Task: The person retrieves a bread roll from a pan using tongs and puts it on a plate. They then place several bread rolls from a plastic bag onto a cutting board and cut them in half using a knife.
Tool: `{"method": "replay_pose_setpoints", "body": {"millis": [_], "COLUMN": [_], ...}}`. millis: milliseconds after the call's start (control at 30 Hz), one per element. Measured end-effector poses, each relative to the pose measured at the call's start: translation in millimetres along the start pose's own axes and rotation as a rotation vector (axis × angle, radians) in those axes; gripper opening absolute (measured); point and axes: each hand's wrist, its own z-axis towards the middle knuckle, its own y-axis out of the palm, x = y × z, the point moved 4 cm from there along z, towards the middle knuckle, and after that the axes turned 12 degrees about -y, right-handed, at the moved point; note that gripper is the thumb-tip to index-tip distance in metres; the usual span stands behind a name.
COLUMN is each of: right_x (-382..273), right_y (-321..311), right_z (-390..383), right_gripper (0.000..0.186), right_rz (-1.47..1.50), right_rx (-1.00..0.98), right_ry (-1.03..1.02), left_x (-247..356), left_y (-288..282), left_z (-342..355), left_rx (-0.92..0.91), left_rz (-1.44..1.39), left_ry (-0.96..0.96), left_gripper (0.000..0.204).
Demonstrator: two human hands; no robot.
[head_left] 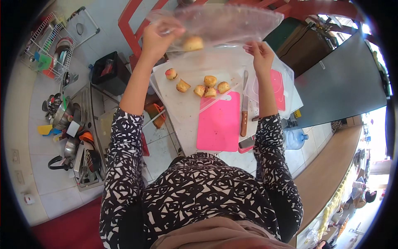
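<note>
Over the far edge of the white table [185, 124], your right hand [260, 54] pinches the near side of a clear plastic bag [236, 25] between thumb and fingers. Your left hand [159, 38] is blurred at the bag's left end; whether it grips the film cannot be told. Just beside its fingertips shows a golden bun [193, 43], inside or behind the plastic, unclear which. Before you, six small pastries [210, 81] lie beyond the pink cutting board [218, 124], which reaches toward the near edge. Right of it lies a wooden-handled knife [245, 103].
</note>
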Motion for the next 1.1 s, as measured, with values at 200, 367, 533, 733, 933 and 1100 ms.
{"method": "replay_pose_setpoints", "body": {"millis": [200, 367, 533, 733, 933, 1100], "right_x": [10, 11, 12, 12, 3, 9], "right_y": [-5, 2, -6, -6, 3, 10], "right_z": [-9, -12, -17, -26, -36, -51], "right_gripper": [0.018, 0.017, 0.019, 0.018, 0.029, 0.048], "right_rz": [0.04, 0.218, 0.261, 0.412, 0.233, -0.116], "right_rx": [0.165, 0.042, 0.114, 0.125, 0.204, 0.109], "right_ry": [0.025, 0.065, 0.169, 0.269, 0.004, -0.013], "left_x": [-21, -32, -66, -78, -80, -79], "left_y": [2, 0, 23, 47, 48, 50], "left_z": [6, -4, -31, -24, -8, -14], "left_rx": [0.107, 0.0, -0.3, -0.257, 0.028, 0.174], "left_rz": [-0.131, -0.374, -0.237, -0.067, -0.184, -0.1], "left_ry": [-0.183, 0.018, -0.285, -0.249, -0.229, -0.283], "left_gripper": [0.031, 0.05, 0.057, 0.031, 0.02, 0.025]}}
